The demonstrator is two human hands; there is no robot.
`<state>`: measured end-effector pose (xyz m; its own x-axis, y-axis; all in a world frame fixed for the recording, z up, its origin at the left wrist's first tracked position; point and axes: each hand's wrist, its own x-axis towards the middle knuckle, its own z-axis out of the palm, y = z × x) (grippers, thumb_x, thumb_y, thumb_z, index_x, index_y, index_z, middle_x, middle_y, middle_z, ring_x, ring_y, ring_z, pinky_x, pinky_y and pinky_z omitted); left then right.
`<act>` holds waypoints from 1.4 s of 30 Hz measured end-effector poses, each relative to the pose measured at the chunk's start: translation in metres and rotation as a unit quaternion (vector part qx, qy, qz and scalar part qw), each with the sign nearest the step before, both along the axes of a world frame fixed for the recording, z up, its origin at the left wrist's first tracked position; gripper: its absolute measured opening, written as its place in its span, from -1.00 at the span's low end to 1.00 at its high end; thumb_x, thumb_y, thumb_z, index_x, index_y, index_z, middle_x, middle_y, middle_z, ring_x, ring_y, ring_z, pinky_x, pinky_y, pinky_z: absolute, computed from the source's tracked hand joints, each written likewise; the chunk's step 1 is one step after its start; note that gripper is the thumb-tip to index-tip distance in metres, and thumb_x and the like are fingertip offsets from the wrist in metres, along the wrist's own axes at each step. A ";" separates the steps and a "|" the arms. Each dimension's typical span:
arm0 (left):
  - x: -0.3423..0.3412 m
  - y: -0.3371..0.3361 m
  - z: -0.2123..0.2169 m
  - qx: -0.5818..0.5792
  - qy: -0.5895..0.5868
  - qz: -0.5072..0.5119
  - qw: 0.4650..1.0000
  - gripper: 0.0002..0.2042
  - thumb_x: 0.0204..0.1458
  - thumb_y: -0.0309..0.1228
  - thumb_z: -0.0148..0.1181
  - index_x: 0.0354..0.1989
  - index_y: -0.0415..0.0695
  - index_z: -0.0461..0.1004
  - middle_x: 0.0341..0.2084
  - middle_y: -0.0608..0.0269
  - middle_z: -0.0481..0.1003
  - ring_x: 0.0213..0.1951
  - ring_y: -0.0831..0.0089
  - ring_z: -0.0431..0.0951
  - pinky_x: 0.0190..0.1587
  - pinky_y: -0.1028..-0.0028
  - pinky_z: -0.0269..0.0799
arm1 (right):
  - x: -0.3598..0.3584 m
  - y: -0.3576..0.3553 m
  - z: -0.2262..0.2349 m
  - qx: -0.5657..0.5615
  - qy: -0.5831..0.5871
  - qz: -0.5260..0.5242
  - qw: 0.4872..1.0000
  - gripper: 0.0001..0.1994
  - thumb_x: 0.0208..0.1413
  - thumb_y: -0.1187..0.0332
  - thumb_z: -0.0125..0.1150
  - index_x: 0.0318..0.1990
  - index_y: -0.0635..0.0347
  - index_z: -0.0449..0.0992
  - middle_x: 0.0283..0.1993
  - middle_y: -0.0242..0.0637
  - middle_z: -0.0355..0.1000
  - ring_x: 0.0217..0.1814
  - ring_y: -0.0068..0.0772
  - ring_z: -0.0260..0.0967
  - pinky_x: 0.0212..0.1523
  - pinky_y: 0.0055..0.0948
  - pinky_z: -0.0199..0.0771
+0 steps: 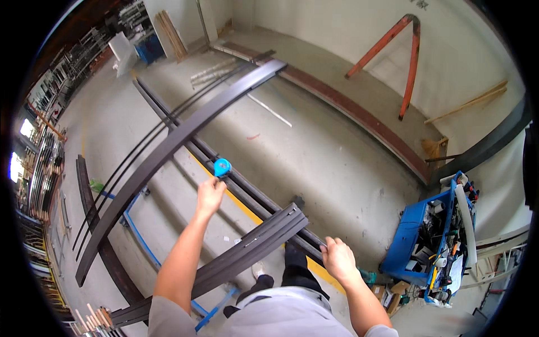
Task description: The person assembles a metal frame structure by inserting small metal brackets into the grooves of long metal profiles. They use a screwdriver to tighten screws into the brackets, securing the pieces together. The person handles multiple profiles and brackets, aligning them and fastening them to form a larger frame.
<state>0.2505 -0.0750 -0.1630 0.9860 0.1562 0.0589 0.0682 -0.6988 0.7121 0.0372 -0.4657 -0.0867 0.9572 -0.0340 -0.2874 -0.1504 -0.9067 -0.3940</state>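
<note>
Blue tape measure [222, 167] pinched in fingers of left hand [210, 195], raised over long dark metal profiles [168, 146] running up across grey concrete floor [337, 157]. Right hand [338, 259] down on end of shorter dark profile bundle [247, 253], fingers curled together over its edge. Further out: blue cart [418, 236] crammed with tools at right, orange steel frame [404, 62] leaning on wall, racks of stock [39, 168] along left.
</note>
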 end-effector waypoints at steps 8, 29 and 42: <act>0.095 -0.031 -0.017 0.196 0.193 0.098 0.956 -0.38 0.17 -0.09 0.29 0.17 -0.43 0.37 0.11 -0.34 0.50 0.17 -0.21 0.53 0.23 -0.01 0.44 | 0.106 -0.005 -0.070 0.053 0.096 0.136 0.985 -0.74 0.25 0.29 0.24 -0.09 0.33 0.48 -0.12 0.12 0.55 -0.21 0.20 0.62 -0.19 0.05 0.65; -0.036 -0.006 0.062 -0.466 0.408 -0.172 0.766 -0.61 0.27 -0.22 0.22 0.04 -0.32 0.64 -0.19 0.13 0.68 -0.25 0.40 0.67 -0.29 0.33 0.65 | 0.113 0.029 -0.027 0.006 0.117 0.097 0.988 -0.56 0.19 0.22 0.36 0.03 0.42 0.43 -0.03 0.19 0.52 -0.07 0.27 0.57 -0.04 0.09 0.60; -0.190 -0.009 0.060 -0.671 0.370 -0.119 0.631 -0.35 0.29 0.03 -0.16 0.24 -0.32 0.48 0.11 0.02 0.59 0.13 0.18 0.60 0.23 0.16 0.51 | 0.015 0.165 0.085 0.247 -0.037 0.155 0.956 -0.42 0.04 0.15 0.57 0.05 0.30 0.40 -0.06 0.08 0.41 -0.19 0.22 0.57 -0.21 0.03 0.62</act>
